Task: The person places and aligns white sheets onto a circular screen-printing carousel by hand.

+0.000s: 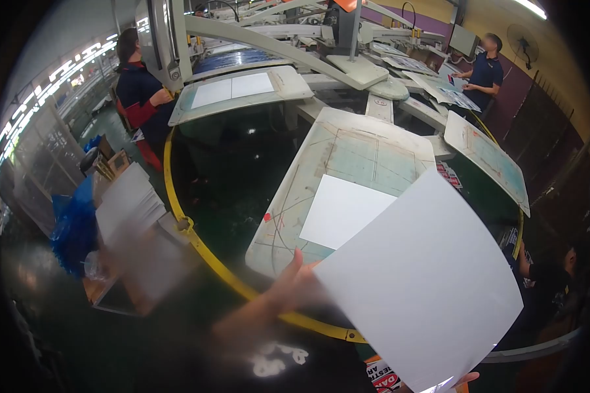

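Note:
A large white sheet (426, 281) is held up over the near right part of the platen. My left hand (298, 278) grips its left edge, with the thumb raised and the other fingers partly behind it. At the sheet's bottom edge, only fingertips of my right hand (467, 378) show; the rest is hidden behind the sheet. Another white sheet (345, 211) lies flat on the pale, marked platen (275, 239), partly covered by the held one. Below the held sheet, printed sheets with red and black lettering (382, 374) are partly visible.
A yellow rail (226, 278) curves around the machine. Neighbouring platens stand at upper left (288, 82) and right (488, 160). White sheets are stacked at left (128, 203) beside blue plastic (72, 226). People are at upper left (137, 85), upper right (486, 72) and lower right (550, 278).

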`<state>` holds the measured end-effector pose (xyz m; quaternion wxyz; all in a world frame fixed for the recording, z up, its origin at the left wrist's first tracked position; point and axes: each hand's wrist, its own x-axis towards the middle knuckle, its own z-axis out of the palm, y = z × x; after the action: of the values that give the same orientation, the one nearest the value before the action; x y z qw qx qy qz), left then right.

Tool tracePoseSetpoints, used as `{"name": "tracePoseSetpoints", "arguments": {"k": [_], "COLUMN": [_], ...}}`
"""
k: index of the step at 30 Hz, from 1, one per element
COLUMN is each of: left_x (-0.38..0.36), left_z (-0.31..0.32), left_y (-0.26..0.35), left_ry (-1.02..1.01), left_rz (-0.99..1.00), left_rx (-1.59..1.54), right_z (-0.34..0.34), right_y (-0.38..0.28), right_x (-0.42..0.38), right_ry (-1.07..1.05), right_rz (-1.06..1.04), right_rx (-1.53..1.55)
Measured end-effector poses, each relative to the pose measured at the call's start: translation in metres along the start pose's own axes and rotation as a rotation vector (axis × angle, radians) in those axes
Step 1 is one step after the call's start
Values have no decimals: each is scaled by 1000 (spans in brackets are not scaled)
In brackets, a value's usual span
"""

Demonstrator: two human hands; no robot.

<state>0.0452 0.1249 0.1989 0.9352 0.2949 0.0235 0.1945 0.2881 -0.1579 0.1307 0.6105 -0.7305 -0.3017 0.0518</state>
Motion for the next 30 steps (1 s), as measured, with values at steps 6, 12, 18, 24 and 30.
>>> {"name": "tracePoseSetpoints", "arguments": {"k": [6,12,18,24,30], "left_x": [-29,-35,-44,-45,-57], "left_z": [-44,-34,-58,-32,-73], "left_y": [2,31,53,57,33], "left_ry": [58,-136,-124,520,370], "left_rz": [-96,-254,-386,-129,58], "left_rx": [291,668,864,745,877], "right_z": [1,3,6,6,10], "right_y": [-2,-4,-1,4,6], "right_x": [1,2,5,5,14], "right_ry": [-38,-72,-110,-155,-163], "right_rz": [2,2,7,4,11], "right_rx": [27,58,93,127,177]}}
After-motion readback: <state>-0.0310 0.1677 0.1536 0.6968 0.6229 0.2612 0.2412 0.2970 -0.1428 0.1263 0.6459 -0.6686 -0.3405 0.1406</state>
